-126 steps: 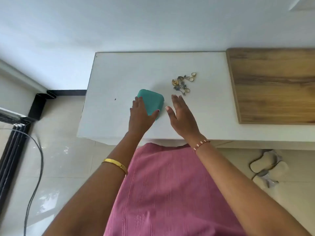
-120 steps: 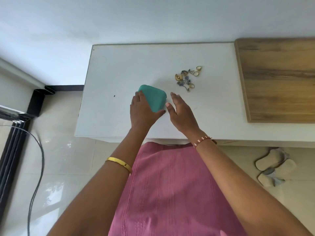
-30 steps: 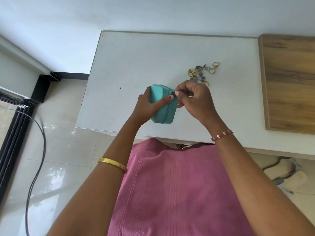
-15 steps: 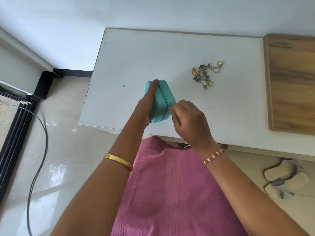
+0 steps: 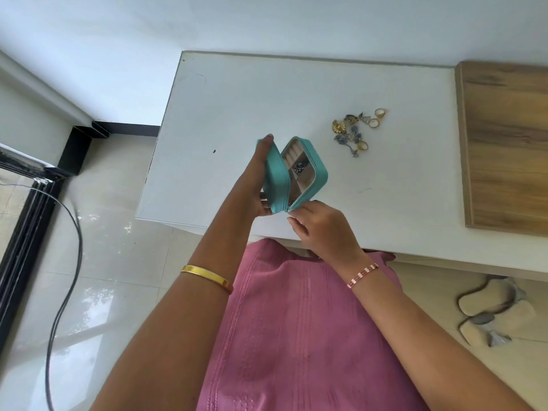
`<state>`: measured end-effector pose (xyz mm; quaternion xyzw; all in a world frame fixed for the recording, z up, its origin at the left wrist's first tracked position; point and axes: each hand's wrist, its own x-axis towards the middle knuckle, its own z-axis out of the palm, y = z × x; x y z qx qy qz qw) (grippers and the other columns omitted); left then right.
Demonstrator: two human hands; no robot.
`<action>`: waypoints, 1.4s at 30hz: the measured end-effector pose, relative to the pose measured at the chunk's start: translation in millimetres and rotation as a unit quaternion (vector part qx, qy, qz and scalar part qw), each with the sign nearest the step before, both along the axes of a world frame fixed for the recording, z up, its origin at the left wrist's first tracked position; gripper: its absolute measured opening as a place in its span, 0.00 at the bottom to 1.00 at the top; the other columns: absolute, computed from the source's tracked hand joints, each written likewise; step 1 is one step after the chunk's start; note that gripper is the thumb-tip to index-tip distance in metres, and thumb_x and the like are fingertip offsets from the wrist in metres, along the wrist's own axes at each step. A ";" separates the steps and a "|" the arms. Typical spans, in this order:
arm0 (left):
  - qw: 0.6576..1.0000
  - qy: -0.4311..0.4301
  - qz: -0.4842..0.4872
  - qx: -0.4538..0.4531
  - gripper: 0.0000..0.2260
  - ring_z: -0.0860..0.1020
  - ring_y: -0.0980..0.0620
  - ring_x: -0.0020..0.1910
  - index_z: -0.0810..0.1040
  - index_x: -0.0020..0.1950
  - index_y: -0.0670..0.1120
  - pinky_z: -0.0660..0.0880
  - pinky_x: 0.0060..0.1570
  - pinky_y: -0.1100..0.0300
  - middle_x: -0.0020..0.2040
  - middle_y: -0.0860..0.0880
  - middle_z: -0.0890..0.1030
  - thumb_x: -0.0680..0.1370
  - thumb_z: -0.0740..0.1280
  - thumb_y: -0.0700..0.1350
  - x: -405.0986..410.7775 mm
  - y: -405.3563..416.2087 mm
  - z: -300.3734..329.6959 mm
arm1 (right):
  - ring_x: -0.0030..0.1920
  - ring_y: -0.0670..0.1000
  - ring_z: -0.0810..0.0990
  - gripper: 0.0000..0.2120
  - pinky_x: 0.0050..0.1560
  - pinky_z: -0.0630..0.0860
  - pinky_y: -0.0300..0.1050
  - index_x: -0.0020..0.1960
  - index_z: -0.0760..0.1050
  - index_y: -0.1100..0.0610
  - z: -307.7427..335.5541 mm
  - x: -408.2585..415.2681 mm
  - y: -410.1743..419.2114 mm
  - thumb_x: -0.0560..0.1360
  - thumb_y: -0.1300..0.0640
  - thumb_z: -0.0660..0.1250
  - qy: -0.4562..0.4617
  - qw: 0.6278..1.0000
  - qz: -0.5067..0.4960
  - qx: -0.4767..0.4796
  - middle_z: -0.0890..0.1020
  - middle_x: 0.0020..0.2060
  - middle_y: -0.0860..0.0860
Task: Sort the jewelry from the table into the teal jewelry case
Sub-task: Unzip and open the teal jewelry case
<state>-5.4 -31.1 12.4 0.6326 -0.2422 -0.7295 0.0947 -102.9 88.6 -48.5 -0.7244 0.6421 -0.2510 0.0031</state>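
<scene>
Nearest us, glossy floor tiles point(image 5: 118, 262) run under the white worktop point(image 5: 237, 108). Our right hand point(image 5: 323, 229) pinches the zipper pull at the teal jewelry case point(image 5: 320, 173)'s near corner. Our left hand point(image 5: 255, 182) grips its lid, case partly open above the worktop. Beyond the right hand lies the loose jewelry point(image 5: 355, 129).

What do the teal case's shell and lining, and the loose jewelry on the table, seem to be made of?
Teal jewelry case: shell looks like smooth matte faux leather, judging by its soft even sheen; beige lining looks velvety, though that is uncertain. Jewelry pile: mostly shiny gold-toned metal rings and charms, some with bluish-grey parts, possibly stones or beads.
</scene>
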 end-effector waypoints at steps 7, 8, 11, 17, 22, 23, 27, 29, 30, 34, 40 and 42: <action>0.994 0.093 0.050 0.015 0.43 0.81 0.42 0.52 0.73 0.64 0.43 0.80 0.47 0.47 0.55 0.41 0.80 0.59 0.69 0.71 9.8 3.9 -16.0 | 0.36 0.52 0.81 0.16 0.34 0.80 0.47 0.44 0.74 0.60 27.3 -14.4 -16.2 0.72 0.46 0.69 -0.508 0.800 -0.317 0.046 0.80 0.37 0.57; 0.994 0.101 0.042 0.013 0.46 0.81 0.42 0.54 0.73 0.65 0.43 0.79 0.50 0.46 0.58 0.41 0.79 0.56 0.70 0.72 10.2 4.6 -16.4 | 0.38 0.52 0.82 0.16 0.34 0.82 0.47 0.49 0.73 0.60 28.1 -16.1 -19.9 0.72 0.48 0.69 -0.545 0.769 -0.324 0.074 0.81 0.41 0.58; 0.988 0.150 0.025 0.011 0.49 0.79 0.41 0.58 0.71 0.68 0.45 0.75 0.58 0.42 0.63 0.41 0.77 0.54 0.71 0.72 13.2 5.0 -18.8 | 0.42 0.51 0.82 0.14 0.38 0.82 0.51 0.55 0.73 0.60 25.2 -24.6 -27.6 0.75 0.52 0.66 -0.590 0.730 -0.320 0.129 0.81 0.46 0.57; 0.959 0.276 0.069 0.005 0.34 0.80 0.42 0.53 0.70 0.66 0.45 0.79 0.49 0.49 0.58 0.41 0.79 0.73 0.53 0.69 18.0 9.0 -21.6 | 0.45 0.56 0.81 0.09 0.39 0.82 0.48 0.52 0.75 0.59 20.6 -40.9 -28.2 0.79 0.55 0.60 -0.650 0.671 -0.324 0.150 0.80 0.46 0.58; 0.937 0.323 0.134 0.016 0.32 0.77 0.41 0.58 0.72 0.66 0.47 0.71 0.61 0.45 0.62 0.41 0.77 0.74 0.53 0.68 21.0 11.7 -30.5 | 0.43 0.54 0.81 0.09 0.43 0.82 0.51 0.49 0.75 0.58 21.9 -48.6 -30.7 0.80 0.56 0.58 -0.680 0.647 -0.314 0.142 0.80 0.45 0.58; 0.934 0.327 0.142 0.017 0.32 0.76 0.40 0.58 0.72 0.67 0.47 0.70 0.62 0.44 0.62 0.41 0.77 0.74 0.53 0.68 22.8 11.1 -32.2 | 0.43 0.54 0.81 0.09 0.44 0.81 0.52 0.48 0.75 0.58 22.3 -49.4 -30.5 0.80 0.56 0.58 -0.692 0.636 -0.310 0.141 0.80 0.45 0.58; 0.934 0.329 0.135 0.012 0.32 0.78 0.40 0.57 0.74 0.64 0.46 0.71 0.61 0.43 0.59 0.40 0.79 0.75 0.51 0.68 28.3 6.6 -34.5 | 0.45 0.56 0.80 0.08 0.45 0.81 0.54 0.46 0.74 0.57 21.0 -48.8 -28.4 0.80 0.57 0.57 -0.726 0.606 -0.298 0.130 0.80 0.43 0.56; 0.946 0.300 0.121 -0.008 0.32 0.79 0.41 0.56 0.75 0.63 0.46 0.75 0.57 0.45 0.58 0.41 0.80 0.76 0.49 0.68 28.1 3.8 -34.3 | 0.47 0.58 0.80 0.08 0.46 0.81 0.54 0.48 0.74 0.57 20.5 -46.6 -27.3 0.80 0.57 0.58 -0.722 0.609 -0.304 0.123 0.80 0.46 0.57; 0.956 0.271 0.110 -0.035 0.32 0.79 0.41 0.56 0.75 0.63 0.46 0.77 0.55 0.45 0.58 0.41 0.80 0.77 0.48 0.67 27.7 2.1 -35.2 | 0.49 0.59 0.80 0.07 0.46 0.81 0.53 0.50 0.74 0.59 20.2 -44.8 -26.9 0.80 0.57 0.58 -0.720 0.609 -0.312 0.117 0.80 0.48 0.59; 0.974 0.075 0.071 -0.201 0.21 0.82 0.45 0.50 0.78 0.53 0.47 0.81 0.48 0.52 0.49 0.44 0.82 0.79 0.54 0.60 27.5 3.0 -37.0 | 0.53 0.61 0.80 0.09 0.43 0.82 0.51 0.56 0.72 0.62 17.5 -32.4 -25.4 0.80 0.58 0.59 -0.725 0.569 -0.379 0.080 0.78 0.54 0.63; 0.925 -0.013 0.066 -0.374 0.16 0.82 0.55 0.39 0.77 0.55 0.36 0.82 0.38 0.59 0.39 0.49 0.81 0.80 0.59 0.49 28.8 12.7 -38.4 | 0.51 0.57 0.80 0.04 0.49 0.80 0.55 0.52 0.70 0.59 22.4 -17.5 -22.7 0.79 0.59 0.60 -0.746 0.524 -0.405 0.071 0.77 0.47 0.56; 0.909 -0.016 0.060 -0.412 0.15 0.83 0.55 0.41 0.76 0.58 0.37 0.82 0.41 0.57 0.37 0.52 0.82 0.80 0.61 0.47 26.1 15.6 -38.2 | 0.49 0.55 0.80 0.02 0.48 0.80 0.55 0.48 0.69 0.58 24.8 -14.0 -22.0 0.79 0.59 0.60 -0.761 0.508 -0.398 0.070 0.77 0.48 0.57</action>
